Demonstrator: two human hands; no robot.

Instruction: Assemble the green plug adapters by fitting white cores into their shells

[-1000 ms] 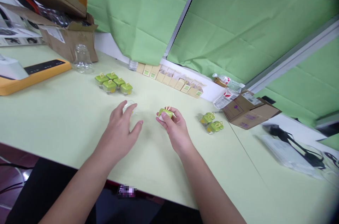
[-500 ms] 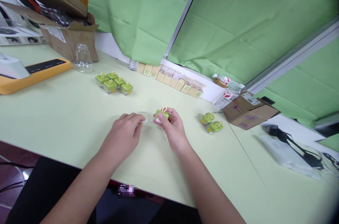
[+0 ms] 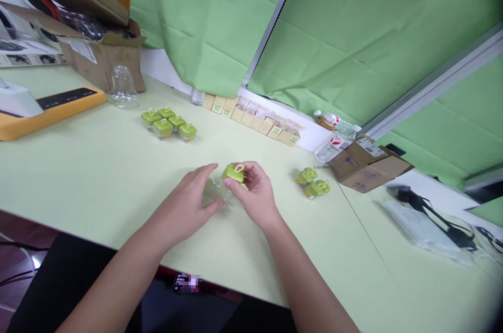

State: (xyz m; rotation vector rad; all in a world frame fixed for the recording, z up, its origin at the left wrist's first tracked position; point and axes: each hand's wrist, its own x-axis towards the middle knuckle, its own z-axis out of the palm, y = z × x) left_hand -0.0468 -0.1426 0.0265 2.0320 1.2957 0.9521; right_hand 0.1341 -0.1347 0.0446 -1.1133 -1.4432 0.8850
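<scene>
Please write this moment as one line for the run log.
right hand: holds green lid | left hand: open at clear cup | farther back: five green-lidded cups

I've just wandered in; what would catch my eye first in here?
Most likely the bright green sheeting spread across the whole background. Next, the right hand at the middle of the pale table, holding a shiny green lid with a yellow loop, the left hand close by. Then the orange power strip at the table's far left.
</scene>
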